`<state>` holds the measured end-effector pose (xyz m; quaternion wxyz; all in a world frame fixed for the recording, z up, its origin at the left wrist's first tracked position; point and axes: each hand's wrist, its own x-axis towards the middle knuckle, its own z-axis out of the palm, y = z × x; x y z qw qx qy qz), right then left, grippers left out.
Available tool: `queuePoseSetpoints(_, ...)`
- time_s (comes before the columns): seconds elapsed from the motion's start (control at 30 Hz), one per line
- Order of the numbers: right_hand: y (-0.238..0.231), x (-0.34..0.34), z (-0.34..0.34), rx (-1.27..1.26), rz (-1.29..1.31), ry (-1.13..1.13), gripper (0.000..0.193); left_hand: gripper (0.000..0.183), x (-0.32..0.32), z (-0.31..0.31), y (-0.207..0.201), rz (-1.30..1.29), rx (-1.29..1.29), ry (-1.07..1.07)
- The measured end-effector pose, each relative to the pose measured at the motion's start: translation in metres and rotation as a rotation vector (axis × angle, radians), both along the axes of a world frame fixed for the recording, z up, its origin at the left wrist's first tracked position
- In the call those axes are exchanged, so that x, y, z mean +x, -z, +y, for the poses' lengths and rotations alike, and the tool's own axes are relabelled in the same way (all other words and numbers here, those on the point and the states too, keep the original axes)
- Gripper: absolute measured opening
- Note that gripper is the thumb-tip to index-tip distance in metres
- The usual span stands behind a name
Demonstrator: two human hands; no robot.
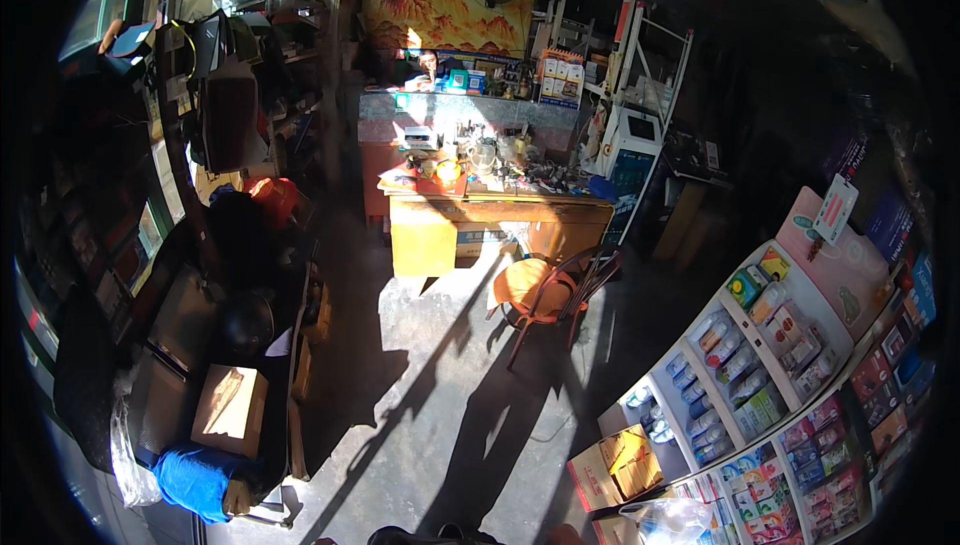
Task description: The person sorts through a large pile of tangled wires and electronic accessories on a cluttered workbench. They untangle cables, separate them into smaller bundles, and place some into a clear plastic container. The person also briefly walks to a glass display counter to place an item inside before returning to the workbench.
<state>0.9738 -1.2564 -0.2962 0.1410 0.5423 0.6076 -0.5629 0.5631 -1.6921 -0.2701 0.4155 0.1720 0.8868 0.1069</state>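
Note:
At the bottom edge of the head view, a small skin-coloured patch, seemingly my right hand (566, 535), shows right of my dark shoes (455, 535). A thinner sliver, probably my left hand (325, 541), lies to the left of them. Both are cut off by the frame, so their fingers and anything in them stay hidden. Grey floor and my long shadow stretch ahead. The nearest things on the right are an open cardboard box (632, 460) and a clear plastic bag (672, 522).
A wooden desk (425, 235) crowded with small items stands ahead, a chair (540, 290) before it. Behind the counter (385, 115) sits a person (428, 63). Shelves of packaged goods (735, 375) line the right. A carton (230, 407) and blue cloth (195, 482) lie at left.

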Motion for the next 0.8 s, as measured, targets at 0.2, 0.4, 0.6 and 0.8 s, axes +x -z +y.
queuePoseSetpoints(0.2, -0.022, -0.238, 0.171, 0.158, 0.232, 0.020, 0.033, 0.027, -0.082, 0.038, 0.021, -0.121, -0.154, -0.225)
queuePoseSetpoints(0.4, -0.009, -0.316, 0.246, 0.005, 0.082, -0.021, 0.033, 0.027, -0.239, 0.158, 0.055, -0.132, -0.223, -0.178)
queuePoseSetpoints(0.6, 0.011, -0.259, 0.268, -0.262, 0.257, 0.561, 0.065, 0.028, -0.449, 0.406, 0.049, 0.217, -0.066, 0.225)
queuePoseSetpoints(0.8, 0.036, -0.334, 0.367, -0.306, -0.074, 0.566, 0.034, 0.022, -0.567, 0.665, 0.000, 0.146, 0.608, -0.139)
